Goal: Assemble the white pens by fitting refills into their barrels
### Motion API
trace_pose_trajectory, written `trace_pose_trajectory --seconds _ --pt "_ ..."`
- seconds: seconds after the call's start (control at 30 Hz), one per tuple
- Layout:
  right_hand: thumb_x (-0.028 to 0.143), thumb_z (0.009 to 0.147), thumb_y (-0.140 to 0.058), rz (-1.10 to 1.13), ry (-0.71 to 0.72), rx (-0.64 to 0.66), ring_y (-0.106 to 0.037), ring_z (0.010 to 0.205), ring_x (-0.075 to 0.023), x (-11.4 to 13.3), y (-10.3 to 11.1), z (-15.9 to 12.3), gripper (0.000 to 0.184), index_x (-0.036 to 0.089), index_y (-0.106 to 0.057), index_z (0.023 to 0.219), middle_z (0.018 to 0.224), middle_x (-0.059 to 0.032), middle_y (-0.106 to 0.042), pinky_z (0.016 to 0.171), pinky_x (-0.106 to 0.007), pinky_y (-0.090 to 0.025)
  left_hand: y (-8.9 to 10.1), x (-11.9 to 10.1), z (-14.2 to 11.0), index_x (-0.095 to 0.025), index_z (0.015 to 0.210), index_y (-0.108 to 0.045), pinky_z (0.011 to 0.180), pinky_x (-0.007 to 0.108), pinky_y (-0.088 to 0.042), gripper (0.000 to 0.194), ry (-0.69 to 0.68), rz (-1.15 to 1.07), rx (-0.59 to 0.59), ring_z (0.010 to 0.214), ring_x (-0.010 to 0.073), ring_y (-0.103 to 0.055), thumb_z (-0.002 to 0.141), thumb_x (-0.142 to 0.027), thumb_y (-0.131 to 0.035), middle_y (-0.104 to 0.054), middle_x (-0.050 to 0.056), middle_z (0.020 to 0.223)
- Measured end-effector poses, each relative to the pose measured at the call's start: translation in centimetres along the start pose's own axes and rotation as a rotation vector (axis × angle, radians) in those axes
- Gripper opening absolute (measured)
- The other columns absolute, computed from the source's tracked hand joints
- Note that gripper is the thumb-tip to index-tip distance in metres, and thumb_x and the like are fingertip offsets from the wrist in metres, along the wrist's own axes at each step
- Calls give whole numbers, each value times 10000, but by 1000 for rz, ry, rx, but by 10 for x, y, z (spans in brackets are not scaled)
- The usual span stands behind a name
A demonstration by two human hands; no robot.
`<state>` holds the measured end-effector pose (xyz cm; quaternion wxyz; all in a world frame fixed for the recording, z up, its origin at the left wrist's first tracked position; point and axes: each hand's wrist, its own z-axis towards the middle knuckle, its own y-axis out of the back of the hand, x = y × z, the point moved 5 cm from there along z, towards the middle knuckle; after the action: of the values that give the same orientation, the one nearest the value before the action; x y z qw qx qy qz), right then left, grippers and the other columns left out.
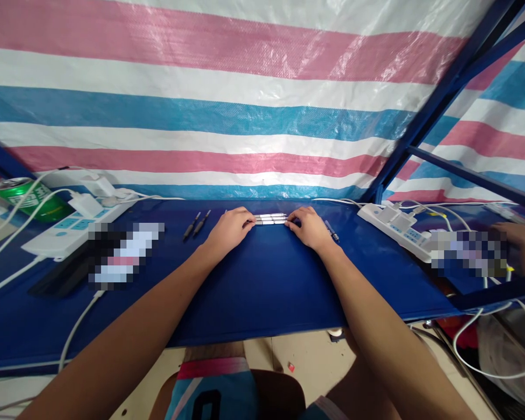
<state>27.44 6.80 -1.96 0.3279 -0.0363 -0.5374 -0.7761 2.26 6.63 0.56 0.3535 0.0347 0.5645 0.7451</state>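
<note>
Here, the left hand [233, 226] and right hand [310, 226] pinch slim white-and-silver pen-like sticks [270, 219] at opposite ends — likely an aligning step, next calling for even pressure.

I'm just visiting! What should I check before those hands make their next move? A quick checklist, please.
1. Left hand at one end of the white pen-like rods: ok.
2. Right hand at the other end: ok.
3. Rods held tightly: cannot tell.
4. Phone apart from the left hand: ok.
5. Green can well away from the left-side power strip: not ok; they appear close together.
</note>
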Motion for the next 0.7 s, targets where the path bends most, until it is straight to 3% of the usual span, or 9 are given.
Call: trace_pose_trajectory --seconds 0.23,0.33,0.43,0.57,0.7 --pt "336 986 -728 33 -21 -63 -598 1103 -319 -4 10 0 141 224 -757 1066 1098 -99 -771 1015 -458 -488 18 -6 -5 -251 1057 -811 858 330 -515 223 44 107 -14 966 243 -709 1020 -344 -612 -755 71 1123" --pt "291 997 -676 4 -80 -169 -609 1102 -333 -16 26 -3 132 214 -757 1066 1092 -111 -774 1020 -474 -480 34 0 -8 -263 1101 -766 812 342 -503 231 161 194 -53 965 268 -708 1025 -413 -607 -763 72 1095" --pt "285 970 -681 -70 -166 -217 -627 1054 -341 -31 36 -7 110 207 -758 963 1031 -129 -761 1023 -502 -471 45 15 -10 -256 1076 -727 768 361 -493 223 293 278 -9 933 299 -712 1013 -432 -604 -778 91 1057" --pt "410 929 -743 -183 -234 -160 -632 960 -329 -43 33 -11 237 208 -743 806 940 -136 -712 986 -514 -483 52 28 -12 -249 984 -723 752 392 -503 281 390 344 33 899 343 -719 1000 -489 -578 -782 124 994" --pt "519 919 -757 -223 -233 -85 -624 930 -320 -43 26 -13 379 217 -713 695 863 -124 -681 995 -535 -471 45 25 -12 -264 844 -740 785 417 -533 363 363 292 121 860 344 -718 919 -607 -652 -773 108 864"
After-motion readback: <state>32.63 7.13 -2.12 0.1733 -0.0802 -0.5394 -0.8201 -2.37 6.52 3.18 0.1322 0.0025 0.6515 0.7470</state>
